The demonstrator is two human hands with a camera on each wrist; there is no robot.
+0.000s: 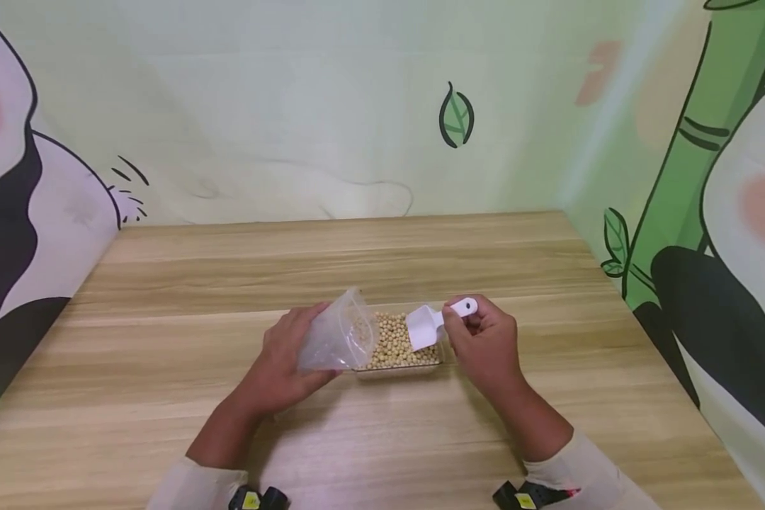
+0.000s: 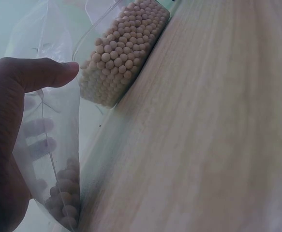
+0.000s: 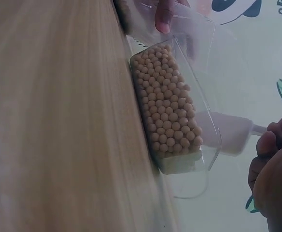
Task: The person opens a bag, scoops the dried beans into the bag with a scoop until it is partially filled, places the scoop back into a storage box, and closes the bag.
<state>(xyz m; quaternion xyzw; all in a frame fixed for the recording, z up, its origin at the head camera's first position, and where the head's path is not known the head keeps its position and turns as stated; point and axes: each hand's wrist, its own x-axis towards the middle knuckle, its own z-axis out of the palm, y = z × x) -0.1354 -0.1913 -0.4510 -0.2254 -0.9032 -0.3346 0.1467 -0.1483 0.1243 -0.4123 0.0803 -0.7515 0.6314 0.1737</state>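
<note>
My left hand (image 1: 283, 361) grips a clear plastic bag (image 1: 331, 336), its mouth tipped toward the left end of a clear box (image 1: 398, 372). The left wrist view shows several round, pale beans (image 2: 66, 198) in the bag's bottom corner, with the thumb across its side. Many more of the same beans (image 3: 167, 104) are heaped in the box. My right hand (image 1: 487, 347) pinches the handle of a small white scoop (image 1: 423, 327) between thumb and fingers. The scoop's bowl hangs over the box's right end, and no beans show in it.
All of this is on a wood-grain table (image 1: 382, 446). A pale green wall (image 1: 293, 120) with painted leaves rises behind the table. Painted black and white figures flank it on both sides. Each wrist wears a black strap with a small device.
</note>
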